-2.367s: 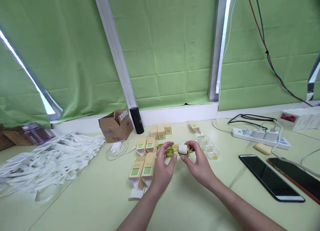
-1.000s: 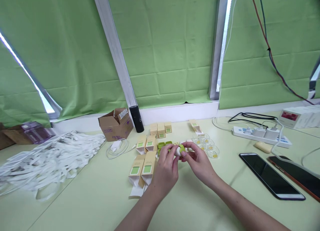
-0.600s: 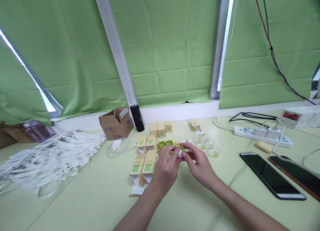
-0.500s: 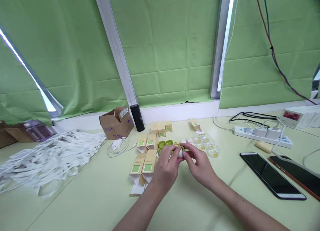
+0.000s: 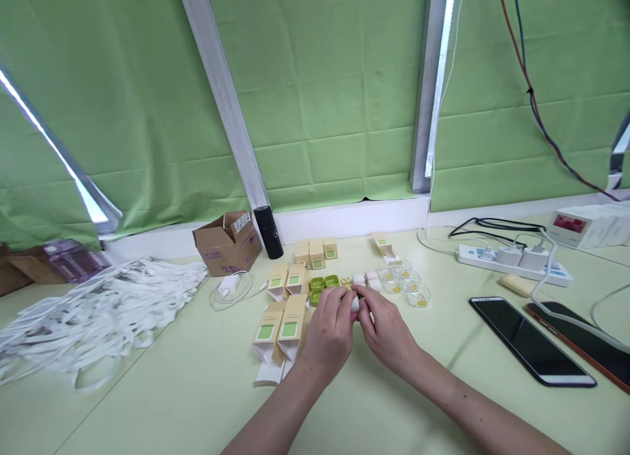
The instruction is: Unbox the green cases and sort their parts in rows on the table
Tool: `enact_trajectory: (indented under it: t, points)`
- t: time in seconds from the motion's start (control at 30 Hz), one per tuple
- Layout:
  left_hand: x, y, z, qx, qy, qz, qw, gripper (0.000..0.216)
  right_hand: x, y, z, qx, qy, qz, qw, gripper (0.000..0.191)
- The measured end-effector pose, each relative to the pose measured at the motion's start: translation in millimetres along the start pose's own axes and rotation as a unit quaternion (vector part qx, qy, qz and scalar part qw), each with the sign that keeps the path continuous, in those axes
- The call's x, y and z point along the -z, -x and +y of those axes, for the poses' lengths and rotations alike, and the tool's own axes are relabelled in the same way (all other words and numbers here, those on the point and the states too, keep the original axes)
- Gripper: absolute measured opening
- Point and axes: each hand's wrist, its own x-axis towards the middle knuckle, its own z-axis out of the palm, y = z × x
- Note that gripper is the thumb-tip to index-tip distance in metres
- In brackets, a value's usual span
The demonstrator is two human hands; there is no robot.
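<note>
In the middle of the table my left hand (image 5: pixel 327 330) is closed around a small white rounded piece (image 5: pixel 355 304). Fingertips of my right hand (image 5: pixel 386 327) pinch the same piece from the other side; its underside is hidden by my fingers. Just beyond my hands sit several small green square cases (image 5: pixel 317 283), partly covered by my left hand. Beside them are tiny yellow pieces (image 5: pixel 346 282) and small white blocks (image 5: pixel 373 280). Clear plastic cups with yellow bits inside (image 5: pixel 418 295) lie to the right. Tan cartons with green labels (image 5: pixel 291 330) stand left of my left hand.
More tan cartons (image 5: pixel 316 253) stand at the back, near a black cylinder (image 5: pixel 268 233) and an open cardboard box (image 5: pixel 227 245). White straps (image 5: pixel 123 317) are heaped at left. Two phones (image 5: pixel 531 340), a power strip (image 5: pixel 514 264) and cables occupy the right.
My right fingers have drawn in closer around the white piece, and the green part seen at its top is now mostly hidden. The view has shifted slightly.
</note>
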Motion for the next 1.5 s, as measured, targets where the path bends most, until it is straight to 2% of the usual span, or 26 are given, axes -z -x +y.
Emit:
enact_trajectory:
  t: [0.23, 0.37, 0.5, 0.67, 0.83, 0.9, 0.97, 1.03, 1.1, 1.2, 1.23, 1.27, 1.33, 1.5]
  points:
    - [-1, 1, -3, -0.002, -0.009, 0.019, 1.0, 0.038, 5, -1, -3, -0.003, -0.022, -0.004, 1.0, 0.038]
    - [0, 3, -9, 0.04, 0.03, 0.028, 0.998, 0.04, 15, -3, -5, 0.032, -0.03, -0.02, 0.999, 0.042]
    - [1, 5, -14, 0.088, 0.074, 0.004, 0.993, 0.036, 19, -6, -1, 0.077, 0.003, -0.021, 0.997, 0.052]
    - [3, 3, -11, 0.145, 0.14, -0.001, 0.98, 0.029, 17, -9, 4, 0.072, 0.007, -0.011, 0.997, 0.038]
    - [4, 1, -4, 0.194, 0.197, 0.016, 0.961, 0.024, 16, -9, 6, 0.061, 0.006, -0.008, 0.998, 0.037]
    - [4, -1, -4, 0.215, 0.229, 0.04, 0.949, 0.022, 16, -9, 8, 0.046, -0.001, -0.006, 0.999, 0.036]
    - [4, -5, -7, 0.249, 0.283, 0.1, 0.921, 0.022, 18, -11, 12, 0.009, -0.015, 0.008, 1.0, 0.033]
    - [4, -9, -13, 0.307, 0.363, 0.175, 0.862, 0.028, 20, -14, 16, -0.047, -0.037, 0.032, 0.998, 0.031]
    - [6, -13, -22, 0.372, 0.474, 0.22, 0.767, 0.033, 22, -19, 18, -0.097, -0.069, 0.055, 0.991, 0.032]
    - [9, -17, -32, 0.43, 0.634, 0.219, 0.604, 0.025, 24, -23, 18, -0.127, -0.125, 0.066, 0.982, 0.034]
    - [10, -18, -33, 0.437, 0.665, 0.214, 0.566, 0.02, 24, -23, 18, -0.131, -0.141, 0.065, 0.979, 0.034]
    - [10, -18, -34, 0.442, 0.684, 0.211, 0.541, 0.016, 24, -24, 17, -0.135, -0.156, 0.062, 0.977, 0.035]
    - [11, -19, -34, 0.446, 0.698, 0.212, 0.519, 0.015, 24, -24, 18, -0.146, -0.182, 0.057, 0.971, 0.038]
    - [13, -18, -31, 0.436, 0.708, 0.208, 0.515, 0.016, 27, -26, 22, -0.176, -0.254, 0.055, 0.949, 0.05]
